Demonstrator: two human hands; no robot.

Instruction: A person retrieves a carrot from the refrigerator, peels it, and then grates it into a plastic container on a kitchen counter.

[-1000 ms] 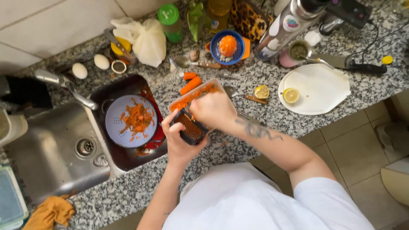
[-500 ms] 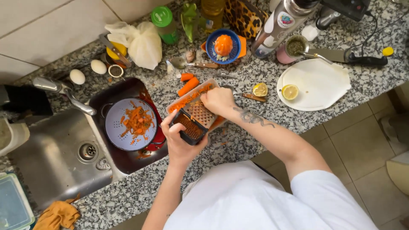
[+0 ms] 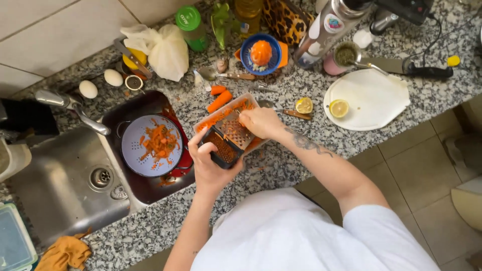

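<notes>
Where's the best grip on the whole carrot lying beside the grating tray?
Probably across the middle of the carrot, coming straight down from above. It lies flat on the counter, angled, with bare stone either side of its length. The smaller carrot piece sits close behind and the tray close in front, so avoid the ends.

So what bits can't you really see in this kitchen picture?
- Head view: whatever the right hand presses on the grey metal box grater is hidden under its fingers.
- The clear plastic tub is cut off by the left edge.
- The floor of the dark tray is mostly covered by the pale blue colander.
- The left hand hides the grater's near end.
</notes>
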